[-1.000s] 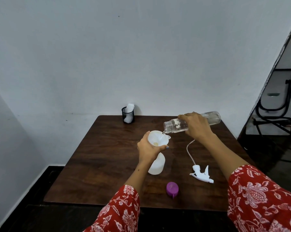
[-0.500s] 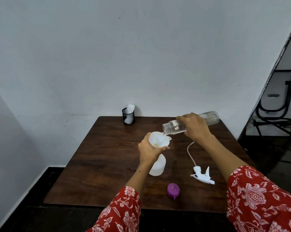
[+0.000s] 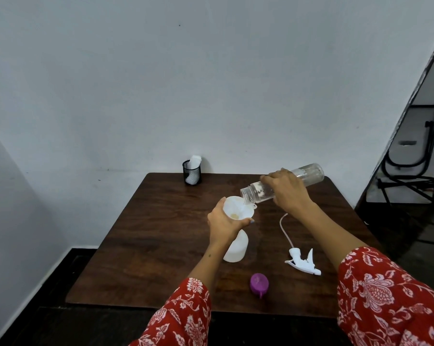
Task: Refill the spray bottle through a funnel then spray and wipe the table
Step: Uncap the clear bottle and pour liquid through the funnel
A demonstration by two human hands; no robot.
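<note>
White translucent plastic spray bottle (image 3: 236, 247) stands mid-table, white plastic funnel (image 3: 238, 208) in its neck; prob. light, tippy, thin-walled, so best held at neck. Left hand (image 3: 224, 224) wraps funnel/neck, fingers curled shut. Right hand (image 3: 289, 189) closed round tilted clear plastic bottle (image 3: 310, 172), mouth over funnel rim.

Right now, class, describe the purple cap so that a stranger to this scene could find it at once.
Start at the dark wooden table against the white wall. Near its front edge, between the two red patterned sleeves, the purple cap lies alone on the wood. It sits nearer than the white spray bottle and left of the white trigger head, the only purple thing there.
</note>
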